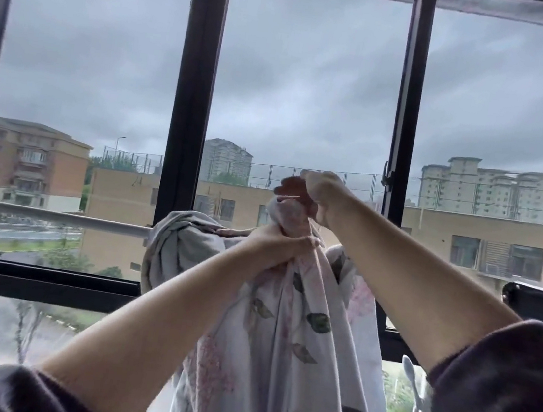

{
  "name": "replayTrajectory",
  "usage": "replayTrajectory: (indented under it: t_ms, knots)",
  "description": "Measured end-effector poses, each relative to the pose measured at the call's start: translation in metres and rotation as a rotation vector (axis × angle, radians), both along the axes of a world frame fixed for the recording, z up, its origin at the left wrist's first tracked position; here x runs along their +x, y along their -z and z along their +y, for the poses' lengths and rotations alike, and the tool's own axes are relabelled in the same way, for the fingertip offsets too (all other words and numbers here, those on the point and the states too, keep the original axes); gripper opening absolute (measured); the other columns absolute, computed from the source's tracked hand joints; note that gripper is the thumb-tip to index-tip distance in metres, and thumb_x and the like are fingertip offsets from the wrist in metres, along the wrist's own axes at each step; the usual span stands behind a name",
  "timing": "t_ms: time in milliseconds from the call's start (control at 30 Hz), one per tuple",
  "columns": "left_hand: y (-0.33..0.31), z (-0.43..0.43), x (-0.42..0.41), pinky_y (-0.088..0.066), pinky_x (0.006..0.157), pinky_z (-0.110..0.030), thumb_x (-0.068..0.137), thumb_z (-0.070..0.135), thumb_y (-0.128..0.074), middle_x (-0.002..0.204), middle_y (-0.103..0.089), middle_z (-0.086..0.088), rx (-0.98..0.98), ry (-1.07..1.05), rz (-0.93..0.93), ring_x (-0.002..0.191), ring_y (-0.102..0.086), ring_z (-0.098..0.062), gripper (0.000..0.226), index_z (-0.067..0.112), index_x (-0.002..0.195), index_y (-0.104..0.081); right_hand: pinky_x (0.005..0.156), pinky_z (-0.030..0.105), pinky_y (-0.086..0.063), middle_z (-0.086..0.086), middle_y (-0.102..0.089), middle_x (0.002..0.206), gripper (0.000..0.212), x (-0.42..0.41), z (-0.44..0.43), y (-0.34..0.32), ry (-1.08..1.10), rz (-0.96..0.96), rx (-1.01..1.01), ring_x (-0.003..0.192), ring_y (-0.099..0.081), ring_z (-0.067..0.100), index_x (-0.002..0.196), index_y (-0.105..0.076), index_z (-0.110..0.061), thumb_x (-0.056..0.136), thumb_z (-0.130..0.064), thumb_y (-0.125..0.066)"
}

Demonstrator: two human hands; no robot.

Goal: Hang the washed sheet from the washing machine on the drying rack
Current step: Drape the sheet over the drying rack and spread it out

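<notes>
A white sheet (281, 356) printed with pink flowers and green leaves hangs bunched in front of the window. Part of it is draped in folds over the white drying rack bar (48, 214), which runs horizontally from the left edge. My left hand (275, 244) grips the gathered sheet just below its top. My right hand (320, 195) is closed on the sheet's upper end, a little above the left hand. Both forearms reach up from dark sleeves. The bar's right part is hidden behind the cloth and my hands.
A black window frame (195, 92) with upright bars stands right behind the rack. A dark object (540, 303) juts in at the right edge. A pale hanger-like piece (413, 380) shows at the lower right. Buildings and grey sky lie outside.
</notes>
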State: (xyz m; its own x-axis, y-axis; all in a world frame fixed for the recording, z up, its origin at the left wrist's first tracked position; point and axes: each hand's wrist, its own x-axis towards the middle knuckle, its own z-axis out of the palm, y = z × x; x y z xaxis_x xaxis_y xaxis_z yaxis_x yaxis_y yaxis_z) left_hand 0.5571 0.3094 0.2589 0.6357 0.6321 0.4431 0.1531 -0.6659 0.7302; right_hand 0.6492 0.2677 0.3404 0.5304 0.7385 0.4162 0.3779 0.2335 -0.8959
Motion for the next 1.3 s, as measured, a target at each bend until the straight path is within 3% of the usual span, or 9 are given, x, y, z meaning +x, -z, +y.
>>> replayTrajectory:
  t_ms: [100,200,400,567,700,800,967,1133,1300]
  knots:
    - [-0.003,-0.010,0.014,-0.048,0.087,-0.030,0.081,0.030,-0.060,0.105,-0.066,-0.010,0.027,-0.165,0.026,0.101,-0.061,-0.026,0.036,0.008,0.109,-0.064,0.059,0.027,-0.052,0.010,-0.072,0.078,0.038,0.005,-0.015,-0.002,0.004,0.038,0.032,0.073,-0.068,0.022,0.088,-0.068,-0.004,0.100,-0.024,-0.037]
    - [-0.001,-0.014,0.020,-0.049,0.080,-0.032,0.088,0.017,-0.051,0.093,-0.062,-0.014,-0.167,-0.153,-0.076,0.091,-0.061,-0.028,0.029,0.001,0.109,-0.062,0.068,0.032,-0.054,0.007,-0.069,0.084,0.036,0.015,-0.033,0.009,0.024,-0.049,0.022,0.078,-0.066,0.020,0.087,-0.066,-0.007,0.100,-0.027,-0.038]
    - [-0.004,-0.003,0.016,-0.044,0.099,-0.038,0.091,0.018,-0.042,0.119,-0.061,-0.020,-0.307,-0.222,-0.163,0.113,-0.055,-0.034,0.037,-0.003,0.117,-0.059,0.058,0.029,-0.036,0.004,-0.053,0.074,0.042,0.067,-0.058,0.089,0.482,-0.934,-0.424,0.070,-0.053,0.021,0.077,-0.054,-0.012,0.101,-0.033,-0.026]
    - [-0.012,0.006,0.016,-0.044,0.093,-0.033,0.087,0.038,-0.053,0.116,-0.065,-0.016,-0.061,-0.295,-0.055,0.111,-0.057,-0.031,0.044,0.004,0.113,-0.065,0.065,0.029,-0.035,0.002,-0.050,0.067,0.056,0.077,-0.068,0.112,0.700,-1.172,-0.347,0.067,-0.053,0.021,0.083,-0.059,-0.012,0.101,-0.042,-0.016]
    - [-0.013,0.021,0.004,-0.045,0.081,-0.036,0.087,0.022,-0.048,0.113,-0.064,-0.016,0.360,-0.585,0.091,0.107,-0.059,-0.034,0.030,0.008,0.110,-0.060,0.067,0.029,-0.039,0.001,-0.054,0.067,0.056,0.078,-0.066,0.114,0.750,-1.215,-0.312,0.066,-0.054,0.021,0.079,-0.060,-0.013,0.100,-0.041,-0.016]
    - [-0.008,0.035,-0.001,-0.037,0.094,-0.039,0.091,0.023,-0.037,0.121,-0.061,-0.014,0.546,-0.678,0.251,0.115,-0.054,-0.032,0.034,0.013,0.118,-0.056,0.069,0.029,-0.039,0.003,-0.057,0.069,0.056,0.080,-0.061,0.113,0.747,-1.220,-0.273,0.066,-0.053,0.022,0.082,-0.062,-0.014,0.101,-0.041,-0.017]
    - [-0.004,0.052,0.000,-0.043,0.096,-0.037,0.088,0.027,-0.037,0.127,-0.058,-0.018,0.352,-0.467,0.311,0.117,-0.053,-0.033,0.042,0.011,0.119,-0.060,0.088,0.033,-0.042,0.012,-0.070,0.089,0.058,0.097,-0.059,0.106,0.734,-1.296,-0.218,0.085,-0.064,0.030,0.103,-0.067,-0.013,0.100,-0.044,-0.019]
    - [0.004,0.047,0.006,-0.040,0.089,-0.036,0.092,0.035,-0.033,0.126,-0.059,-0.016,0.412,-0.568,0.260,0.116,-0.053,-0.033,0.045,0.014,0.122,-0.058,0.077,0.032,-0.041,0.013,-0.070,0.099,0.044,0.114,-0.083,0.082,0.777,-1.245,-0.242,0.096,-0.064,0.030,0.107,-0.066,-0.013,0.100,-0.040,-0.032]
    - [0.005,0.048,0.010,-0.040,0.088,-0.036,0.092,0.035,-0.033,0.123,-0.059,-0.018,0.430,-0.582,0.257,0.115,-0.053,-0.034,0.044,0.013,0.122,-0.057,0.089,0.036,-0.042,0.020,-0.064,0.115,0.044,0.152,-0.096,0.070,0.793,-0.856,-0.512,0.106,-0.059,0.034,0.109,-0.066,-0.007,0.100,-0.039,-0.036]
